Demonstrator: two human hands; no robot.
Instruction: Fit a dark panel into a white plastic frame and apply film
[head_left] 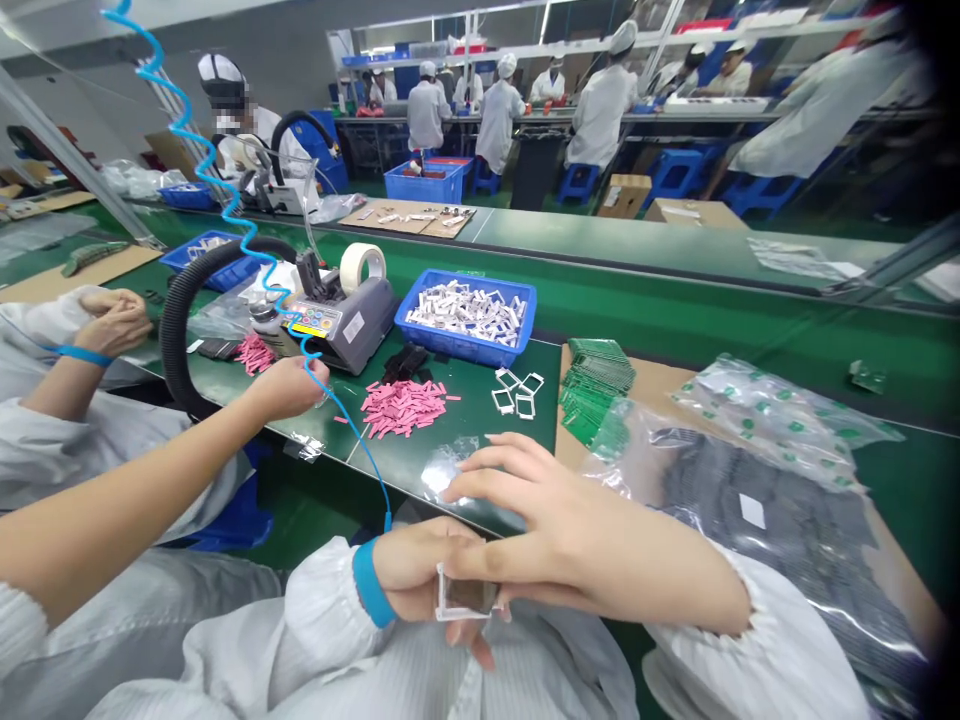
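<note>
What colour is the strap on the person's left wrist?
A bright blue wrist strap, shown best in the head view.

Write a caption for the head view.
Left hand holds a small square frame, right hand over it, near pink strips on a green bench.

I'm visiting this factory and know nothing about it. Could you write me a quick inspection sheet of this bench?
Surface: green workbench, partly covered by a cardboard sheet.
Job's things: small rectangular frame between the hands; similar white frames on the bench.
Clutter: pink strips, stacked green strips, blue crate of white parts, plastic bag of dark pieces, grey tape dispenser.
Hands: left hand holds the frame; right hand lies across it. A co-worker's hand sits near the dispenser.
Cables: blue coiled line, black ribbed hose.
Surroundings: white-coated workers at another bench, blue stools.
</note>
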